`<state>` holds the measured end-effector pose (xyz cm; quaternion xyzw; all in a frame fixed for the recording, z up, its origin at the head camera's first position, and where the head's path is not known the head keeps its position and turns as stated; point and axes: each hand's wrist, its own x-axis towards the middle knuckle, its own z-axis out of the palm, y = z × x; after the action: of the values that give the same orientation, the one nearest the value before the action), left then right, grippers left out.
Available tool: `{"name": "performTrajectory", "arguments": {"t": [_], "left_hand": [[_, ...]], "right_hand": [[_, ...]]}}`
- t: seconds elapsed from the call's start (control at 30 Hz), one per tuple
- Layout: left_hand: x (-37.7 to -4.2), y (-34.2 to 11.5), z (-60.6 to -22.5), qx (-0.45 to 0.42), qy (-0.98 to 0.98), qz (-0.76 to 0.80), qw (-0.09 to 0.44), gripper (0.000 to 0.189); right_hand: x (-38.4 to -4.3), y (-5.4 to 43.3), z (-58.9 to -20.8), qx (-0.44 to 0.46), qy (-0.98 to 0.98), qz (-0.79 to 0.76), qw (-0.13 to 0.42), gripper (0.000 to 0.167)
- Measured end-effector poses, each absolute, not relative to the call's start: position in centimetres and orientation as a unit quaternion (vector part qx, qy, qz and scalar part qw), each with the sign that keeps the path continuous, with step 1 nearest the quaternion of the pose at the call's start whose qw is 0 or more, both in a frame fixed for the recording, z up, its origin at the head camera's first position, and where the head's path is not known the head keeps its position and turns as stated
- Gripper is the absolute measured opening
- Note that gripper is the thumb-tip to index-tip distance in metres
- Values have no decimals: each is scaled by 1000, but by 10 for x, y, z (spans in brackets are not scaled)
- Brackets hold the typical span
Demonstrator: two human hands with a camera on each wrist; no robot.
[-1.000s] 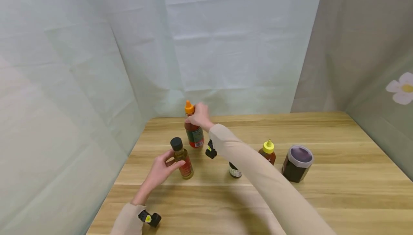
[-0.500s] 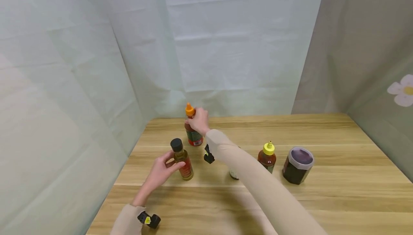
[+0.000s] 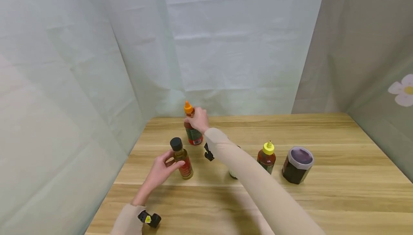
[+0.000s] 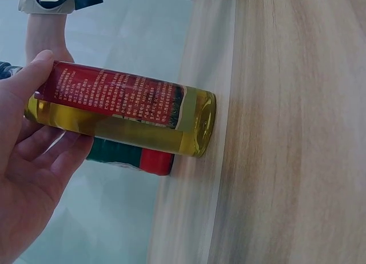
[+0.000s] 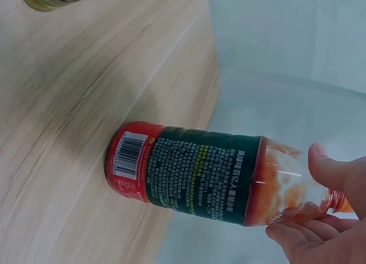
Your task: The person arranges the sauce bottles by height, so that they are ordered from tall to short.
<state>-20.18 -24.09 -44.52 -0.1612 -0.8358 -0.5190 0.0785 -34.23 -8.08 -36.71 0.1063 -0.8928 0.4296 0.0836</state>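
Observation:
My left hand (image 3: 162,168) grips an upright bottle of yellow oil (image 3: 185,167) with a black cap and red label. In the left wrist view the thumb lies on one side of the oil bottle's upper part, the fingers on the other. Behind it, my right hand (image 3: 199,120) holds a ketchup bottle (image 3: 194,136) by its narrow upper part, below the orange nozzle cap. Its green label and red base with a barcode show in the right wrist view. The ketchup bottle is upright, its base at the table; whether it touches is hard to tell.
On the wooden table (image 3: 338,192), a brown-red squeeze bottle (image 3: 266,159) with a yellow cap stands right of the right sleeve. Beside it is a dark container (image 3: 296,168) with a pale rim. The sleeve mostly hides a small bottle (image 3: 233,174). Pale cloth (image 3: 238,62) hangs behind.
My right forearm has dropped slightly, showing more of the yellow-capped bottle. The ketchup bottle has shifted slightly back. The left hand and oil bottle stay where they were.

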Motion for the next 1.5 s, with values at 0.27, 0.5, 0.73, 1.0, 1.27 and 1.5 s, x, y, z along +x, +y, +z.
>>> {"name": "performTrajectory", "arguments": {"t": [0.27,0.5,0.73,1.0,1.27,1.5], "left_hand": [[-202,-240,-446,-162,-836,-518,79,43],[-203,-241,-447,-163,-837,-516,82,43],[-205,-241,-446,-165,-837,-516,82,43],[-209,-241,-444,-167,-837,-514,81,44],[-208,-241,-442,-159,-841,-512,74,47],[-209,-241,-442,-163,-839,-514,72,46]], "right_hand": [[-337,-82,-368,107,-890,436,80,38],[-336,-82,-370,96,-883,450,92,38],[-335,-84,-362,72,-866,487,92,50],[-327,-82,-334,18,-804,590,73,62],[-304,-70,-306,11,-723,688,63,36],[-273,-44,-286,70,-637,765,63,24]]}}
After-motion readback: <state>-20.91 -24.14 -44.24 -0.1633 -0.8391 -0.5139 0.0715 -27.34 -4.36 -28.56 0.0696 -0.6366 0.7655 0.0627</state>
